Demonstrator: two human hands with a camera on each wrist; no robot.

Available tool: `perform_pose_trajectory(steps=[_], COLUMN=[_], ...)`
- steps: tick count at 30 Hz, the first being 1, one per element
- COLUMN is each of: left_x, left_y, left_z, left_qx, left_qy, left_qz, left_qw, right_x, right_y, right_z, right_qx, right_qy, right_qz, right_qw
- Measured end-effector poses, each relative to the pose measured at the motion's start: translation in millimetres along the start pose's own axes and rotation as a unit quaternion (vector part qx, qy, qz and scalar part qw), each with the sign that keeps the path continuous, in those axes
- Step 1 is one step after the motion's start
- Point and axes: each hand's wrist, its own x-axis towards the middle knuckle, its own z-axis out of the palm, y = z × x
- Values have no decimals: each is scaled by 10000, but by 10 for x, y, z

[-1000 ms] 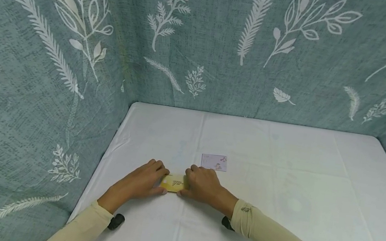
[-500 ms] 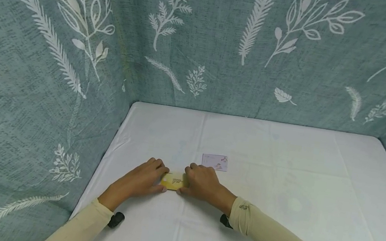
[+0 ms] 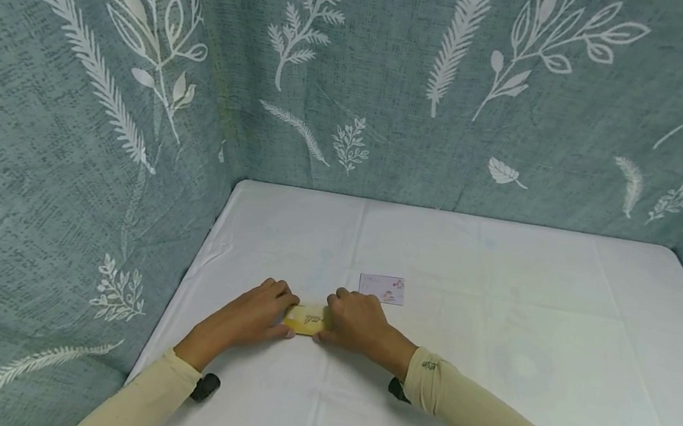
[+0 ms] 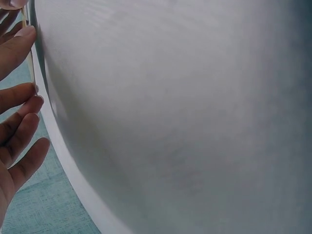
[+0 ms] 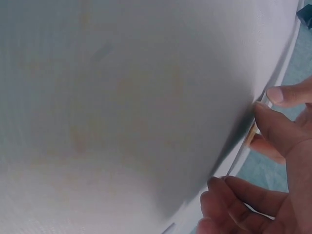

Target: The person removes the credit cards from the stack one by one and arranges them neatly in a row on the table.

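Yellow card [image 3: 305, 320]: positioned between the two hands, over the left part of the table [image 3: 534, 291]; dark print on the upper face.
Left hand [image 3: 251, 313]: thumb and fingers pinch the left end of the yellow card.
Right hand [image 3: 359, 323]: thumb and fingers pinch the right end, covering part of it.
Card clearance: the wrist views show the card nearly edge-on, so contact with the tabletop cannot be confirmed.
Lilac card [image 3: 382, 287]: flat on the table, just beyond the right hand; reddish motif at its far right corner.
Table cover: white cloth, creased by folds.
Sleeves [image 3: 495, 424]: beige, on both forearms.
Curtain [image 3: 391, 45]: grey-green, white leaf pattern, behind the table.
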Motion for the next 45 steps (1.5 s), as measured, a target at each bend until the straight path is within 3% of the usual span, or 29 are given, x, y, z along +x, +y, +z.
perform_pose_trajectory(steps=[21,45], left_x=[20,25], left_y=[-1,-32], left_z=[-17,-4], left_qx=[14,109], left_qy=[-268,-187], left_qz=[-263,-200], left_qw=[9993,9996], right_x=[55,64], right_y=[-23,-46], right_z=[-6,-3], right_qx=[33,-81], right_qy=[-257,-180], right_qz=[64,64], right_qw=[9996,9998])
